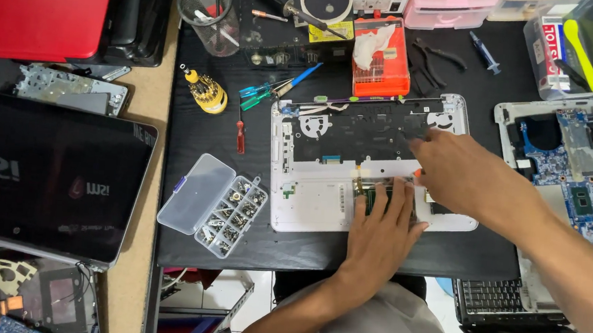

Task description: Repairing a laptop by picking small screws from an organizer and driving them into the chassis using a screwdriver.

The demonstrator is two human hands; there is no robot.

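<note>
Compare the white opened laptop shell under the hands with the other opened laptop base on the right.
The white opened laptop shell lies fully on the black mat and shows mostly a black keyboard backing; the grey laptop base on the right still carries a blue circuit board and a round fan. Both hands, left hand and right hand, touch the shell; nothing touches the base. Both lie open, insides up.

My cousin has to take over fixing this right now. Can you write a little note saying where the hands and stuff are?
Left hand: flat, fingers pressing a small green board at the front of the opened white laptop shell.
Right hand: reaching over the shell, seems to pinch a small orange-tipped tool beside that board; grip partly hidden.
Nearby: open screw box to the left, red screwdriver, orange bit case behind.
Done: shell is open, insides bare. A motherboard lies in another shell on the right.
Left: green board is not freed; hands are on it.
</note>
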